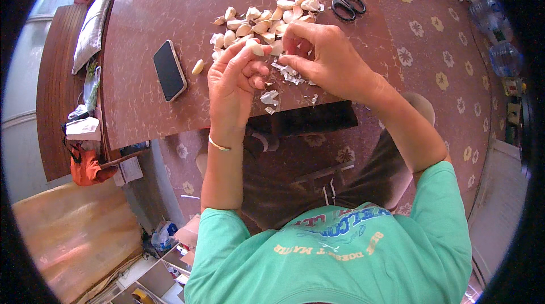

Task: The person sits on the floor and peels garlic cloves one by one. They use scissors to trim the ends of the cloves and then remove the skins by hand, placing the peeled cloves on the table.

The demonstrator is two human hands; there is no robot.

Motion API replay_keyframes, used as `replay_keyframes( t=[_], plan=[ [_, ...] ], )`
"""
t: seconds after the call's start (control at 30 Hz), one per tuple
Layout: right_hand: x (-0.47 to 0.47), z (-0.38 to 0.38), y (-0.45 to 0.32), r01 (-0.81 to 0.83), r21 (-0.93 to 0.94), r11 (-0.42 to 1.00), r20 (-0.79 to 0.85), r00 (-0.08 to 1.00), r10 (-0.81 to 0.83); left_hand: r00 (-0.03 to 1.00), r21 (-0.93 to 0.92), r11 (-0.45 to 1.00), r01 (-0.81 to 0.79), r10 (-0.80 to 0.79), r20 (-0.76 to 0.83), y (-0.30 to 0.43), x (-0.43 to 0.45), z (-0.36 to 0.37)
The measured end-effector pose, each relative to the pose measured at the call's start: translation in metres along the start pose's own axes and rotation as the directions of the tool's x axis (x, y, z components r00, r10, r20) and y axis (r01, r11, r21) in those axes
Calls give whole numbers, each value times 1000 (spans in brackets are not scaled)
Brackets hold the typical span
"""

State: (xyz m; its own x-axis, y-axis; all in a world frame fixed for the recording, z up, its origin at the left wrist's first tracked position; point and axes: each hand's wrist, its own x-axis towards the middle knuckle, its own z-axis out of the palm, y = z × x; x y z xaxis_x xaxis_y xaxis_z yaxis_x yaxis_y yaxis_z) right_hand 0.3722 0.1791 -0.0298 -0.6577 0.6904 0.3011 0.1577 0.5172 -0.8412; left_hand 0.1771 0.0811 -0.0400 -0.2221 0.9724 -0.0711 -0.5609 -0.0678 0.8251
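Note:
My left hand (238,69) grips a pale garlic clove (255,47) between thumb and fingertips, above the table. To its right my right hand (319,50) is bent with thumb and fingertips close together over papery white garlic skins (288,73); whether it pinches a bit of skin cannot be told. Behind both hands lies a heap of unpeeled garlic cloves (261,27), partly hidden by them. One smooth yellowish clove (198,67) lies apart, left of my left hand. More skin scraps (269,97) lie near the table's front edge.
Scissors with black handles (348,7) lie at the back right of the marbled brown table (140,14). A smartphone (170,71) with a dark screen lies at the left. Left of the table are a cushion (94,29) and an orange bag (87,167). Plastic bottles (504,59) stand at far right.

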Motion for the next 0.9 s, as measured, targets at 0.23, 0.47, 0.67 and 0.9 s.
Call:
replay_keyframes(
  t=[0.23,0.47,0.67,0.9],
  plan=[
    [0,6,-10,104,18,994,-157,983,-100,997,-64,995,82,-82,5,0,-2,2],
    [1,9,-6,221,32,975,-178,961,-212,998,60,998,2,-6,69,-6,-5,9],
    [2,9,-1,270,-1,963,-176,948,-266,997,169,983,-69,66,25,-4,-5,15],
    [3,14,-3,359,2,933,-239,906,-348,997,72,996,-54,50,59,-7,-4,9]
  ],
)
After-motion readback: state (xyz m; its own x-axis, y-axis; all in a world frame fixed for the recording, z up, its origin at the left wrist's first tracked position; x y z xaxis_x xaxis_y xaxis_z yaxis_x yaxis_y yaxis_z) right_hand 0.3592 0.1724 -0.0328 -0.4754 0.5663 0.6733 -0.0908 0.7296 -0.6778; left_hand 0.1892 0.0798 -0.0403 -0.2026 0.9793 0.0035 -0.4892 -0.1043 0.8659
